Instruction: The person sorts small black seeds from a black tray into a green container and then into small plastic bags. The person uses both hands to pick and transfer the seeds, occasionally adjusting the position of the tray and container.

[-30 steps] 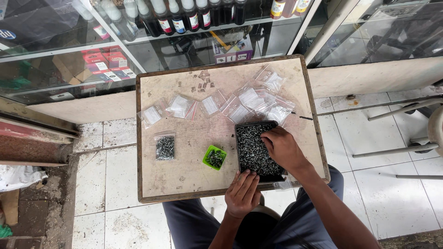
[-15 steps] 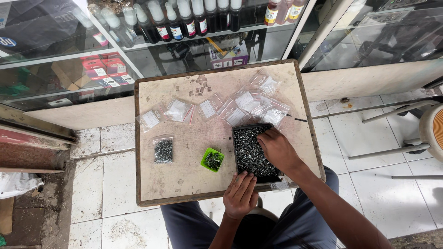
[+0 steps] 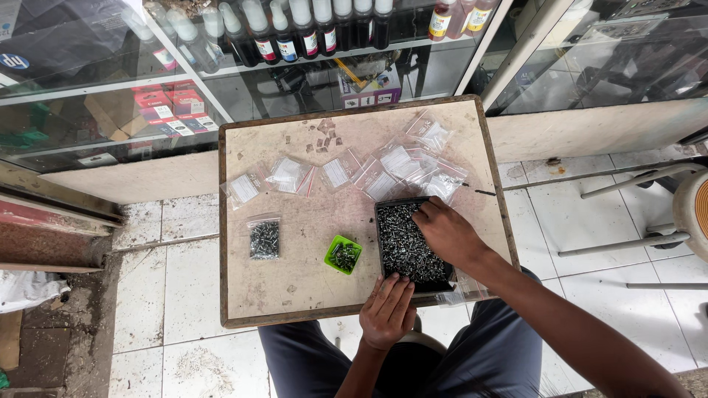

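On worktop [image 3: 295, 287], black tray of screws [image 3: 408, 247] sits at R front. R hand [image 3: 448, 232] curled, fingers in screws; L hand [image 3: 388, 311] flat, open on tray's near edge. Clear zip bags [image 3: 383, 173] rowed behind; green tub [image 3: 343, 255] just L of the tray; filled bag [image 3: 264, 238] further L.

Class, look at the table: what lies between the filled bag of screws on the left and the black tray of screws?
In the head view, a small green tray holding a few screws lies between the filled bag and the black tray.

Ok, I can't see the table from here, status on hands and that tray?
Right hand in black tray of screws. Left hand at its near edge. Green cup beside it.
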